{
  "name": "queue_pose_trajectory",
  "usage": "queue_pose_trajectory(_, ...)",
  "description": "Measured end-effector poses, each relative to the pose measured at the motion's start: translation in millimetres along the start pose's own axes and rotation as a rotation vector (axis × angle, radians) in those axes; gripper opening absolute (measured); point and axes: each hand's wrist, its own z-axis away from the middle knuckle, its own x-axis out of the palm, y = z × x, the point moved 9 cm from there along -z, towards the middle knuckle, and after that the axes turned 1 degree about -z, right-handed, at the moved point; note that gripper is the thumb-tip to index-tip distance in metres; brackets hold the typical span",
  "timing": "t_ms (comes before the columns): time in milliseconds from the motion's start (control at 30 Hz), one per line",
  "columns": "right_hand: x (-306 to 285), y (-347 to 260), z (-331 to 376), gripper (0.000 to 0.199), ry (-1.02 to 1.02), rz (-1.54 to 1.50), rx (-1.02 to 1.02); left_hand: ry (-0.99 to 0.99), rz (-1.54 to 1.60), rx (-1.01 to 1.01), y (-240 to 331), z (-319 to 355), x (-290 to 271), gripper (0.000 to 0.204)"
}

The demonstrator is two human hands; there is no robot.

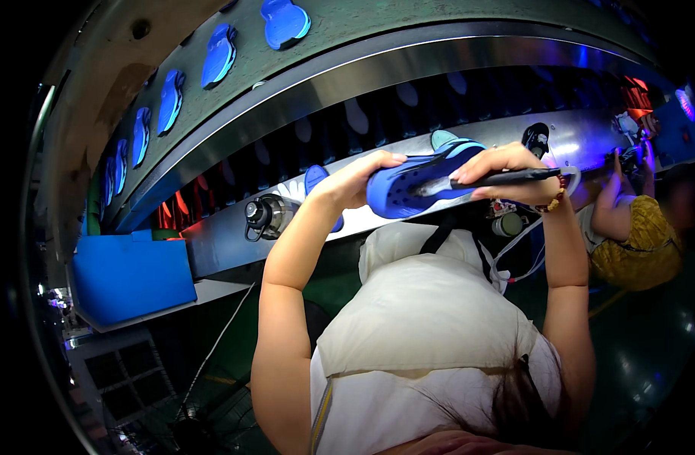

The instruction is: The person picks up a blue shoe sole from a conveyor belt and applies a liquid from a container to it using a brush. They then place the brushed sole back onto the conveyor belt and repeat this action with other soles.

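My left grip is curled on the blue shoe, raised over the worktop's near edge, and my right grip is wrapped round a dark-handled tool, its pale tip at the shoe. I judge the step to be working that tip over the shoe; the next move calls for a steady left hold. Beyond, blue footwear pieces line the green belt.

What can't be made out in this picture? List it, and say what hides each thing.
All in the head view:
Left hand: some fingers are hidden behind the blue shoe it holds.
Dark-handled tool in the right hand: blur hides whether its pale tip touches the shoe.
Second blue shoe: partly covered by the left wrist.
Co-worker: whatever is being handled is too small and dark.
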Motion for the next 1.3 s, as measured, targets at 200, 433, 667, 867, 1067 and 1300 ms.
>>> queue_pose_trajectory(200, 14.0, 3.7, 13.0, 0.022, -0.011, -0.038, -0.02, 0.026, 0.141, 0.135, -2.8, 3.8, -33.8, 0.036)
queue_pose_trajectory(433, 10.4, 12.0, 17.4, 0.018, 0.149, 0.06, 0.071, -0.176, 0.205, 0.211, 8.0, 7.2, -35.3, 0.049)
queue_pose_trajectory(667, -0.5, 43.5, 18.8, 0.016, 0.472, -0.06, 0.206, -0.187, 0.675, 0.511, 1.1, -33.2, -9.5, 0.09)
queue_pose_trajectory(867, -0.7, 48.0, -9.9, 0.01, 0.576, 0.063, 0.159, -0.144, 0.681, 0.437, -13.8, -53.7, -3.7, 0.089)
queue_pose_trajectory(1067, 62.1, -6.7, -11.2, 0.012, 0.124, 0.331, -0.109, -0.142, 0.74, 0.539, -5.4, -46.6, -24.1, 0.086)
queue_pose_trajectory(1300, 22.4, 4.2, -17.7, 0.011, 0.452, 0.153, -0.042, -0.289, 0.783, 0.63, 21.6, -32.3, 7.9, 0.084)
